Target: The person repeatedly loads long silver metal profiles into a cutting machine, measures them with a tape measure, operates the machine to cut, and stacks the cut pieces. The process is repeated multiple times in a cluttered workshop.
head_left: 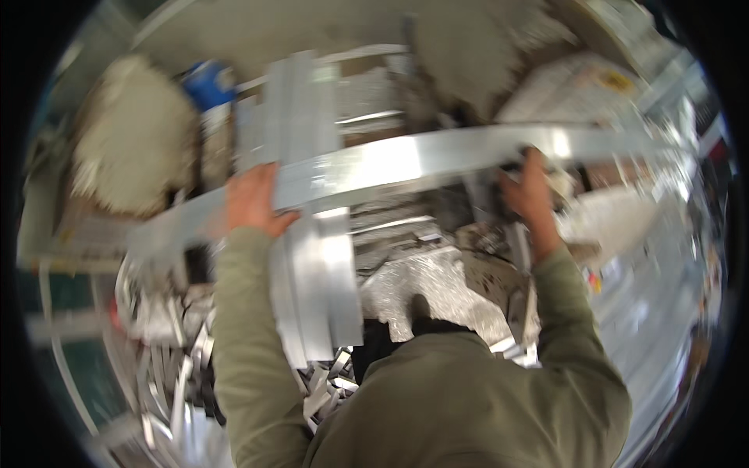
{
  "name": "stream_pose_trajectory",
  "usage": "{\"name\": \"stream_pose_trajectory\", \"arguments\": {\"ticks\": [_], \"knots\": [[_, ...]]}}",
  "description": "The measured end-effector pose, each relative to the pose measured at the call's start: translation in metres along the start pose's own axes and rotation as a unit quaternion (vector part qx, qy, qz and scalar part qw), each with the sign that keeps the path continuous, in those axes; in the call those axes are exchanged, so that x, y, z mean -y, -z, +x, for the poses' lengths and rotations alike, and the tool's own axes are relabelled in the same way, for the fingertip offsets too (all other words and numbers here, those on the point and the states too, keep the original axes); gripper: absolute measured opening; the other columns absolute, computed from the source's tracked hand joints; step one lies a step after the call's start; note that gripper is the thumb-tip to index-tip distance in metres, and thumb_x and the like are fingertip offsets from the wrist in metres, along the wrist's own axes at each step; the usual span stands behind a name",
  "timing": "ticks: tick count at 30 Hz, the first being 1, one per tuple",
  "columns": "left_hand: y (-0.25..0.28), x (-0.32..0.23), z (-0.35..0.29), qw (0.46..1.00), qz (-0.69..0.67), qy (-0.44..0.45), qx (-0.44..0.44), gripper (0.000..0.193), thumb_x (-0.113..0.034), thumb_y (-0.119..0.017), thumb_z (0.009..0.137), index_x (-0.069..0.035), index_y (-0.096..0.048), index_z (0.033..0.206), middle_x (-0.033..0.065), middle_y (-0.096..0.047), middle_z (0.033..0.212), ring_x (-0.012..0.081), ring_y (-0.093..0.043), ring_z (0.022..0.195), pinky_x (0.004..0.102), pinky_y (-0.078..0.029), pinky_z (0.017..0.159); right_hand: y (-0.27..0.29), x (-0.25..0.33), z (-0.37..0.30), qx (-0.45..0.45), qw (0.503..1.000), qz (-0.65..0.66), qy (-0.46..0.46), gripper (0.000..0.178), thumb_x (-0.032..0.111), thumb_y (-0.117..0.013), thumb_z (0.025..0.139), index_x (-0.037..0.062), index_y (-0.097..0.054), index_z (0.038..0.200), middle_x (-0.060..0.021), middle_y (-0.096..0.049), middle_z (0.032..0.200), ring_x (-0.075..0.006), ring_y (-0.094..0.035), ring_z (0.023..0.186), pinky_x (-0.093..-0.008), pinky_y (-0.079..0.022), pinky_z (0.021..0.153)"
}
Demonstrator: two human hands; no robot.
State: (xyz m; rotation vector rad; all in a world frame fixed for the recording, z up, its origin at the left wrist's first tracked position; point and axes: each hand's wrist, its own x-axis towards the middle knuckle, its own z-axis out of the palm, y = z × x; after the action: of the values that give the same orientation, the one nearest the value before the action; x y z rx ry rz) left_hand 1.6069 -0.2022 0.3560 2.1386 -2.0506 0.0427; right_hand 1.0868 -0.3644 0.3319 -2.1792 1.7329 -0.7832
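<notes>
Long aluminium strip (406,160) held crosswise at chest height, above stacked flat aluminium bars (312,234). Left hand (253,201) clasps its left portion, fingers wrapped over. Right hand (529,191) grips the right portion. Metal offcuts (168,374) lie below.

Both hands (253,199) (530,195) on metal strip (406,160)

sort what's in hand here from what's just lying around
In hand: long metal strip, held by left hand and right hand.
Lying about: flat metal bars, small metal offcuts, blue container, pale sack.
</notes>
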Motion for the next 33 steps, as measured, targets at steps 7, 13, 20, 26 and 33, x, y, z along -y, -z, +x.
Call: {"name": "stream_pose_trajectory", "arguments": {"ticks": [7, 13, 20, 26, 33], "knots": [[0.003, 0.004, -0.01, 1.0, -0.002, 0.004, -0.01, 0.105, -0.05, -0.097, 0.075, -0.012, -0.052, 0.162, 0.0135, -0.057, 0.16, 0.0326, -0.047, 0.155, 0.0625, -0.027, 0.133, 0.013, -0.06, -0.019, -0.086, 0.996, -0.015, 0.009, 0.08, 0.038, -0.08, 0.103, -0.0082, -0.045, 0.159, -0.0323, -0.053, 0.157, -0.0471, -0.052, 0.146, -0.05, -0.038, 0.125], [0.013, 0.01, -0.021, 0.999, -0.032, 0.015, -0.002, 0.105, -0.05, -0.098, 0.075, -0.014, -0.052, 0.162, 0.0116, -0.058, 0.16, 0.0308, -0.048, 0.154, 0.0626, -0.026, 0.133, -0.014, 0.136, -0.021, -0.011, 0.972, 0.114, 0.204, 0.057, 0.024, -0.07, 0.107, -0.0056, -0.053, 0.152, -0.0263, -0.055, 0.16, -0.04, -0.052, 0.15, -0.0482, -0.04, 0.125], [0.012, 0.015, -0.019, 1.0, -0.007, 0.009, -0.021, 0.115, -0.052, -0.099, 0.071, -0.01, -0.047, 0.165, 0.0087, -0.054, 0.164, 0.026, -0.047, 0.154, 0.0602, -0.029, 0.132, -0.171, 0.312, 0.026, 0.163, 0.929, 0.113, 0.313, 0.043, 0.032, -0.065, 0.109, -0.0017, -0.065, 0.136, -0.0302, -0.072, 0.127, -0.0504, -0.068, 0.116, -0.0547, -0.054, 0.101], [0.014, 0.077, -0.023, 0.952, -0.259, -0.018, -0.159, 0.106, -0.038, -0.092, 0.086, -0.001, -0.039, 0.169, 0.0205, -0.039, 0.175, 0.0368, -0.034, 0.164, 0.0577, -0.025, 0.135, -0.192, 0.336, 0.021, 0.148, 0.941, 0.008, 0.304, 0.044, 0.041, -0.062, 0.108, 0.0013, -0.07, 0.125, -0.0276, -0.076, 0.111, -0.0498, -0.072, 0.103, -0.0578, -0.057, 0.088], [0.209, 0.361, -0.039, 0.78, -0.032, 0.169, -0.602, 0.043, -0.015, -0.071, 0.102, -0.003, -0.065, 0.143, 0.0261, -0.067, 0.134, 0.0482, -0.061, 0.129, 0.054, -0.049, 0.113, -0.189, 0.349, 0.016, 0.154, 0.946, -0.012, 0.286, 0.041, 0.042, -0.063, 0.107, 0.0033, -0.071, 0.118, -0.0259, -0.075, 0.103, -0.049, -0.072, 0.096, -0.0565, -0.057, 0.083]]}}
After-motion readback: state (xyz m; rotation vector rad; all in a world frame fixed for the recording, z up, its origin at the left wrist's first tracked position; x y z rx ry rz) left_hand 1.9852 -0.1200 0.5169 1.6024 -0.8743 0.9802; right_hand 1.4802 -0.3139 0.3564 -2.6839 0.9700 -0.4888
